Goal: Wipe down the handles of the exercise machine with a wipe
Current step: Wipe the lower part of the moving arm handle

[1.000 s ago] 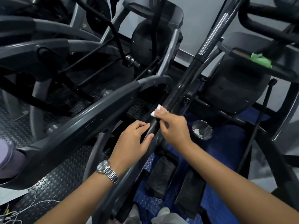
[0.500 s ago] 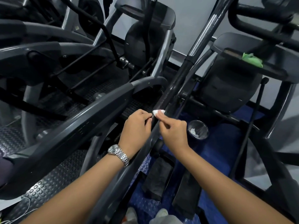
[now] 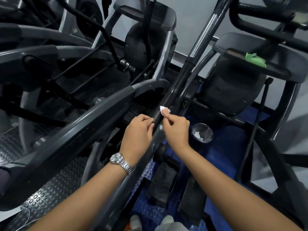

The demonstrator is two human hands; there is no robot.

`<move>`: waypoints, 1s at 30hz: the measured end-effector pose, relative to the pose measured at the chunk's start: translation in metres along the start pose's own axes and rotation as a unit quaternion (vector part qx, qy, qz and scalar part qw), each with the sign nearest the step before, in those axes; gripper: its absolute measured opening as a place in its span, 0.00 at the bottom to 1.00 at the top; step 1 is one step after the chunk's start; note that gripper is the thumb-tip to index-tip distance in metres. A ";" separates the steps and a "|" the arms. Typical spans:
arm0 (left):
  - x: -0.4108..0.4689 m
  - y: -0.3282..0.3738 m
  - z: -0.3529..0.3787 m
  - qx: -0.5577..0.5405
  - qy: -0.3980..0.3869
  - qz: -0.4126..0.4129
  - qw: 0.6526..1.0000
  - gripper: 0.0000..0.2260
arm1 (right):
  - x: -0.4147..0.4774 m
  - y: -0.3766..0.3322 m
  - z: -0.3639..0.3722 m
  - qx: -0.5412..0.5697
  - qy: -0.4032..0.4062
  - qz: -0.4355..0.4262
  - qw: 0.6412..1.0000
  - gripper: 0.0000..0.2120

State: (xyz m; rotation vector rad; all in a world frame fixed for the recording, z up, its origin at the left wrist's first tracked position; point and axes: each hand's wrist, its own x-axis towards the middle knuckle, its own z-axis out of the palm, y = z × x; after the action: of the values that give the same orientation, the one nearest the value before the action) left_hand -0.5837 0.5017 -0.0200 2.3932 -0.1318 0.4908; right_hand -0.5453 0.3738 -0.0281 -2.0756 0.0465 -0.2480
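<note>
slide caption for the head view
A white wipe pinched in the right hand against the dark handle, left hand holding it.

green cloth (image 3: pixel 255 60) on console tray (image 3: pixel 276 69) | bin (image 3: pixel 206 130) on blue mat (image 3: pixel 233 147)

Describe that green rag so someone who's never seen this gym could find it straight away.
Start at the dark exercise machine on the right. On its flat console shelf, high in the view, lies the bunched green rag. Nothing else in sight is green; its neighbours are black or grey.
</note>
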 end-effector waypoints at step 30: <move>0.000 0.001 0.000 0.004 0.006 0.010 1.000 0.08 | 0.029 0.002 -0.004 -0.075 -0.007 -0.026 0.997 0.16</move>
State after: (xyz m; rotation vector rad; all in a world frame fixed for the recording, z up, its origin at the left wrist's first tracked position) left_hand -0.5841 0.5007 -0.0189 2.3982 -0.1479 0.5156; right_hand -0.5172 0.3651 -0.0232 -2.2295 0.0030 -0.2674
